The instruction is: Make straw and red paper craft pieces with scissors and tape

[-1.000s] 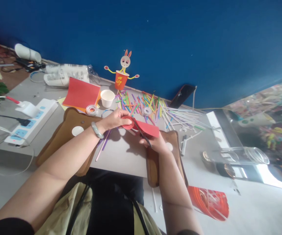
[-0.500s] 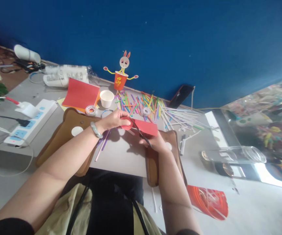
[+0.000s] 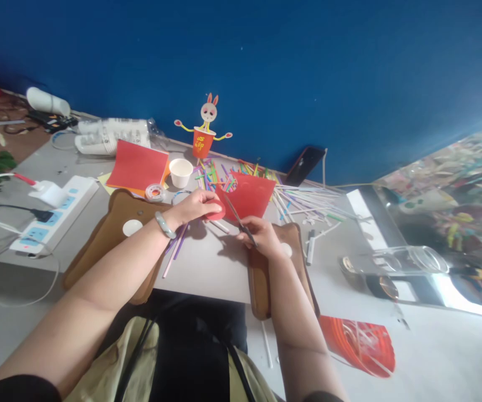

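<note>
My left hand pinches a small rounded piece of red paper over the middle of the table. To its right, my right hand is closed on dark-handled scissors, whose blades point up and left. Behind the blades, a larger red sheet with a curved notch in its upper left edge stands between the hands and the straw pieces. What supports that sheet is hard to make out.
Coloured straw pieces, a white cup and a rabbit figure in a red cup stand behind. A power strip lies left, a glass jar right. Brown mats flank the work area.
The larger red sheet now shows higher and more face-on, separate from the rounded piece in my left hand. The view has shifted slightly.
</note>
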### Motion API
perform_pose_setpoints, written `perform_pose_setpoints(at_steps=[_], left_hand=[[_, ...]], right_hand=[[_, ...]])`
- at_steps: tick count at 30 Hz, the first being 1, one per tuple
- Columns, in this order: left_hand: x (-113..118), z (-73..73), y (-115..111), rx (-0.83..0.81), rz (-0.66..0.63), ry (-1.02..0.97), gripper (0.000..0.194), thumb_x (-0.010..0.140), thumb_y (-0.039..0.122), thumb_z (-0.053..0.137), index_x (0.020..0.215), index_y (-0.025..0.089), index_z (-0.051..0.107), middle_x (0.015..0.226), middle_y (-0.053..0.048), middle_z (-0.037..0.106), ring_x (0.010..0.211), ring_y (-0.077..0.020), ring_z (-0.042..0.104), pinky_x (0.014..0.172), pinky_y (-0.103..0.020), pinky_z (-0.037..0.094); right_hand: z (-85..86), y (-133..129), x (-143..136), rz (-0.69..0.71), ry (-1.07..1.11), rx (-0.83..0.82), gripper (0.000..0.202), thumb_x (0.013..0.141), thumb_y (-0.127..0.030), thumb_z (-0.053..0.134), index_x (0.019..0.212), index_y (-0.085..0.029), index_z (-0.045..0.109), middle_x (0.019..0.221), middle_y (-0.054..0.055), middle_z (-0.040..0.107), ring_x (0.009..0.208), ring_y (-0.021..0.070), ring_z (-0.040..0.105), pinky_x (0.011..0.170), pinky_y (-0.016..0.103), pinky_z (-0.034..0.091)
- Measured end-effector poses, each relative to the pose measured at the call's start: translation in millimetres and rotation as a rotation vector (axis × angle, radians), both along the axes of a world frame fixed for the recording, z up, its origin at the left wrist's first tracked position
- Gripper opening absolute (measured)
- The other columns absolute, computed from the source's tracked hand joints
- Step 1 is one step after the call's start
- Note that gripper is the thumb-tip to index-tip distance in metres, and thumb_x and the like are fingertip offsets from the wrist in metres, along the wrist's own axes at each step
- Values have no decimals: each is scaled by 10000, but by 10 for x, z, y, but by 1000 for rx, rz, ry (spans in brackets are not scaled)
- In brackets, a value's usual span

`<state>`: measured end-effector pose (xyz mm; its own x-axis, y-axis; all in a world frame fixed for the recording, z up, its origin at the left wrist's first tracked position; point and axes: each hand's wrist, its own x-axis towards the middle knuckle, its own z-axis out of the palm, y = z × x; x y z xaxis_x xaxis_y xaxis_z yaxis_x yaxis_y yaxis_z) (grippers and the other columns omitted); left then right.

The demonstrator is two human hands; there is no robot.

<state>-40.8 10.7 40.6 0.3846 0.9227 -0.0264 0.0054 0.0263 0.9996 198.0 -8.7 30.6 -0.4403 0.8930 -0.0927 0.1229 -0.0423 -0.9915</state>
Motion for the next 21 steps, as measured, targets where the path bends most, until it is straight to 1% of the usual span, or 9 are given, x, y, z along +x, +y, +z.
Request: perform_pose_setpoints(at_steps=[2, 4, 7, 9, 11, 14, 16, 18, 21], left_hand=[[25, -17, 18, -72, 87, -29, 136, 778, 237, 598, 697, 129, 612, 565, 22, 581, 476, -78, 540, 481, -189, 403], [45, -45, 39, -146, 139, -48, 113, 791, 204, 568, 730, 122, 616, 586, 3, 610, 501, -97, 589, 492, -195, 427], [57, -84, 59, -197, 126, -36, 107, 785, 125, 533, 821, 110, 633, 625, -16, 651, 528, -108, 629, 486, -191, 427], [57, -106, 61, -199, 84, 3, 188, 771, 86, 537, 929, 108, 637, 635, -13, 668, 529, -106, 632, 487, -186, 426], [56, -127, 56, -196, 31, 42, 290, 759, 64, 546, 1039, 113, 607, 627, -6, 675, 521, -108, 629, 482, -184, 420], [56, -160, 50, -189, -42, 100, 343, 754, 72, 572, 1094, 118, 550, 585, -1, 665, 484, -114, 606, 446, -182, 374], [56, -176, 48, -176, -82, 149, 274, 768, 103, 582, 1039, 124, 548, 526, 9, 632, 443, -106, 566, 425, -180, 330], [52, -187, 46, -168, -128, 199, 157, 790, 142, 572, 947, 135, 563, 477, 23, 589, 401, -90, 512, 415, -182, 290], [33, -208, 42, -123, -239, 278, 35, 792, 179, 560, 792, 148, 578, 441, 44, 532, 382, -70, 456, 444, -189, 307]], right_hand=[[-34, 27, -6, -151, 46, 85, 385, 609, -412, 857, 842, -196, 640, 530, -68, 554, 381, 78, 444, 383, 221, 348], [-82, 78, -1, -333, 82, 185, 365, 643, -421, 827, 862, -209, 625, 560, -65, 565, 393, 83, 457, 398, 226, 362], [-168, 172, 23, -586, 25, 336, 316, 685, -389, 773, 894, -209, 620, 617, -47, 589, 455, 103, 503, 463, 248, 415], [-215, 218, 39, -694, -120, 434, 309, 685, -366, 741, 923, -202, 629, 660, -26, 614, 539, 136, 555, 542, 275, 456], [-239, 233, 46, -716, -319, 509, 312, 697, -342, 697, 968, -198, 643, 721, 0, 650, 633, 170, 600, 636, 309, 480], [-230, 215, 40, -655, -597, 549, 327, 733, -321, 637, 1040, -208, 643, 827, 28, 694, 750, 210, 640, 776, 367, 477], [-214, 205, 33, -634, -731, 556, 330, 760, -332, 612, 1067, -211, 630, 893, 51, 706, 830, 243, 648, 849, 410, 451], [-208, 211, 28, -639, -833, 546, 343, 786, -347, 592, 1097, -202, 611, 943, 81, 707, 902, 282, 642, 891, 453, 421], [-219, 242, 20, -622, -922, 473, 371, 807, -345, 580, 1142, -186, 583, 965, 109, 713, 945, 318, 634, 924, 504, 383]])
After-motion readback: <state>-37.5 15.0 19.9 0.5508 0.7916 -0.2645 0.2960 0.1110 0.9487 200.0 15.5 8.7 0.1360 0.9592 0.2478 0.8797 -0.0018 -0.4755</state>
